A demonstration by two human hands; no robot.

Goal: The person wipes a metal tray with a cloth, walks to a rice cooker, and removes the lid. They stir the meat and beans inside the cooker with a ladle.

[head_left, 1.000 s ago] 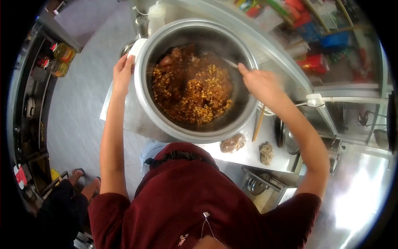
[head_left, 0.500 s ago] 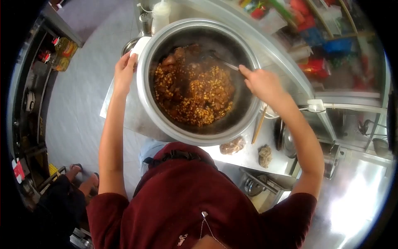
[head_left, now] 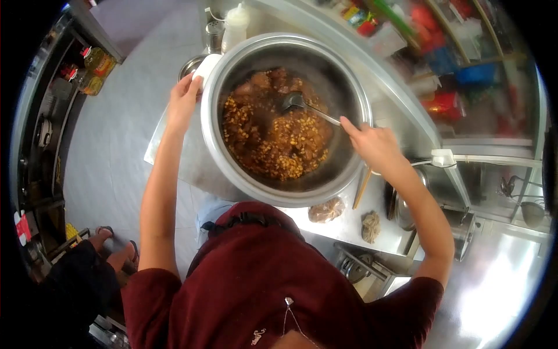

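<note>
Two grips are shown: the left hand (head_left: pixel 183 104) has its fingers closed on the white, block-shaped handle (head_left: pixel 207 67) of a wide, round, grey metal pot (head_left: pixel 285 198) on the steel bench (head_left: pixel 350 221) by its near edge, while the right hand (head_left: pixel 375 145) has its fingers wrapped round a long-handled metal ladle (head_left: pixel 294 103), its bowl at the brown, yellow-flecked stew (head_left: pixel 296 136). Should the left hold slacken, a hard stroke might drag the pot over that edge; a hasty scoop could spill stew.

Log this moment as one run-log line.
left hand: holding white handle of pot | right hand: gripping ladle | ladle head: inside pot, contact with food unclear | counter: crumpled cloth
</note>
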